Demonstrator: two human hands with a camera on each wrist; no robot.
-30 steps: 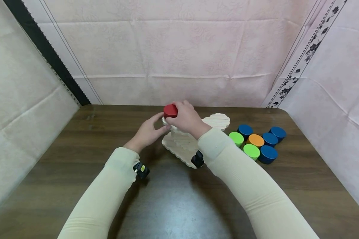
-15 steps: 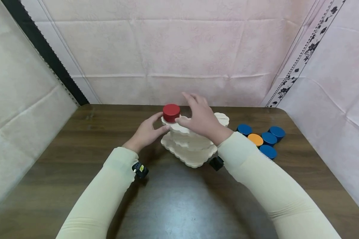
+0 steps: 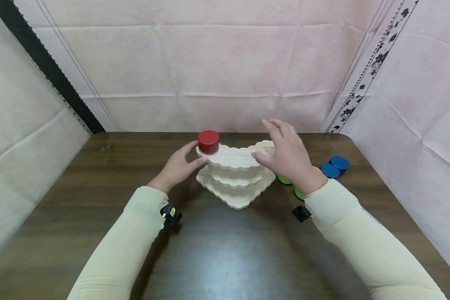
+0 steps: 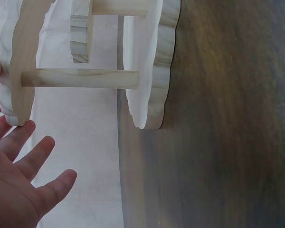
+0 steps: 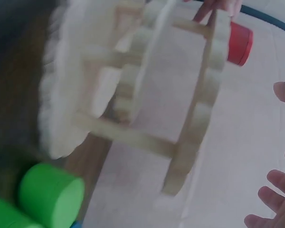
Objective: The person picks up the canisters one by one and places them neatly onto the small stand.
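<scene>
My left hand [image 3: 178, 167] is at the left end of the top board of a scalloped wooden tiered stand [image 3: 234, 158], its thumb and forefinger spread around that end. Its other fingers [image 4: 59, 185] are spread and loose. On that end stands a red cylinder [image 3: 208, 142], upright, seen partly in the right wrist view as a red block [image 5: 240, 43]. My right hand [image 3: 288, 156] hovers at the stand's right side, fingers apart and holding nothing. The stand's boards are joined by wooden posts [image 4: 80, 78].
To the right, on the brown table [image 3: 225, 258], are blue cylinders [image 3: 330, 170] and green cylinders [image 5: 52, 194], partly hidden behind my right hand and sleeve. An orange one [image 3: 316, 168] barely shows. Pale cloth [image 3: 195, 75] hangs behind the table.
My right hand has let go of the red cylinder and moved right, towards the coloured cylinders. The red cylinder stays on the top board. My left hand keeps its place at the stand.
</scene>
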